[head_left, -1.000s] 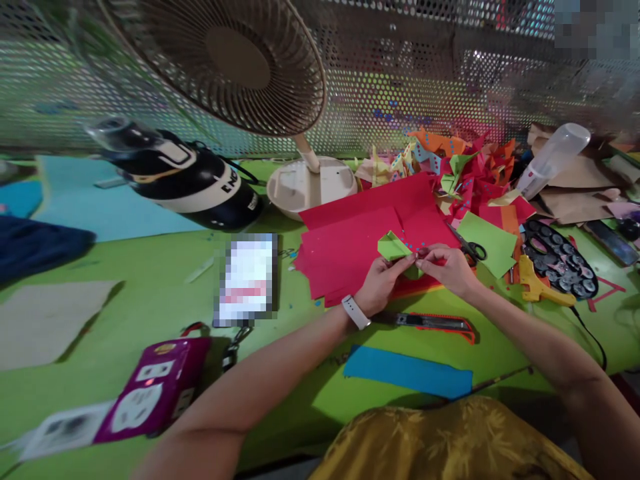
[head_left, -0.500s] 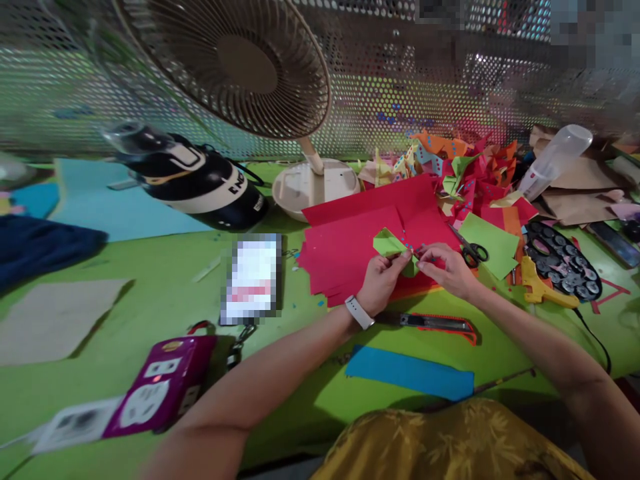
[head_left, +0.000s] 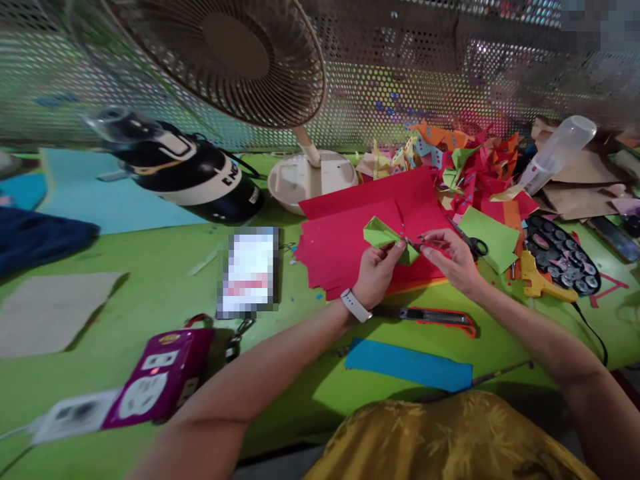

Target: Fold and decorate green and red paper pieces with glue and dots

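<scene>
The left hand (head_left: pixel 376 273) pinches the folded green paper (head_left: pixel 379 231), its length slanting down toward the right hand (head_left: pixel 454 260), nearly closed, hold unclear from here.

Around the paper stack (head_left: pixel 335 243) on the counter (head_left: pixel 165 267), the desk fan's base (head_left: pixel 290 183) stands between ten and eleven o'clock, the water bottle (head_left: pixel 205 183) between nine and ten, the power strip (head_left: pixel 163 373) at eight, the box cutter (head_left: pixel 440 317) near five, the scissors (head_left: pixel 471 244) at three, the paint palette (head_left: pixel 565 260) farther out at three, and the mesh screen (head_left: pixel 380 77) behind at twelve.
</scene>
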Demonstrator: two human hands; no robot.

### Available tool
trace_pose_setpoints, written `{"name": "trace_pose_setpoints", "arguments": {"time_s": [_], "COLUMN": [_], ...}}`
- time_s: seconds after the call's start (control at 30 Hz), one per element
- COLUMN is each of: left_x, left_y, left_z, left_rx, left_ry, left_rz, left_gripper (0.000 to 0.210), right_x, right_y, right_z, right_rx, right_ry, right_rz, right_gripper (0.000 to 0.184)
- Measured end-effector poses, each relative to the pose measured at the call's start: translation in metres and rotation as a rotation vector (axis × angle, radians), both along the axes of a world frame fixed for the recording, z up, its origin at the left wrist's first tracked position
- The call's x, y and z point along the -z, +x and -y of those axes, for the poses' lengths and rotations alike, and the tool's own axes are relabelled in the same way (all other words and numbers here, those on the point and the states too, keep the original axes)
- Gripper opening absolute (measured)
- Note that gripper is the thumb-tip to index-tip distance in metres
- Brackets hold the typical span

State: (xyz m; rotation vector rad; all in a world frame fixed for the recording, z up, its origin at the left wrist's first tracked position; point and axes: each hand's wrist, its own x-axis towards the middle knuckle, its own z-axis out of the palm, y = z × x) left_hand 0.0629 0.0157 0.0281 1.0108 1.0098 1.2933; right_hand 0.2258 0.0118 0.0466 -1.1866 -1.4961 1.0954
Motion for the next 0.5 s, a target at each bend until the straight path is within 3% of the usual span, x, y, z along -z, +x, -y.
{"name": "trace_pose_setpoints", "arguments": {"time_s": [0.13, 0.5], "left_x": [0.001, 0.011], "left_y": [0.003, 0.007], "left_z": [0.001, 0.001], "left_rx": [0.002, 0.013], "left_ry": [0.007, -0.056], "left_rz": [0.068, 0.198], "left_gripper": [0.031, 0.032], "right_x": [0.002, 0.006], "right_y": [-0.001, -0.009], "right_z": [-0.001, 0.004], "right_rx": [-0.052, -0.073], "right_ry": [-0.147, -0.205], "right_rz": [-0.080, -0.117], "right_gripper": [0.032, 0.038]}}
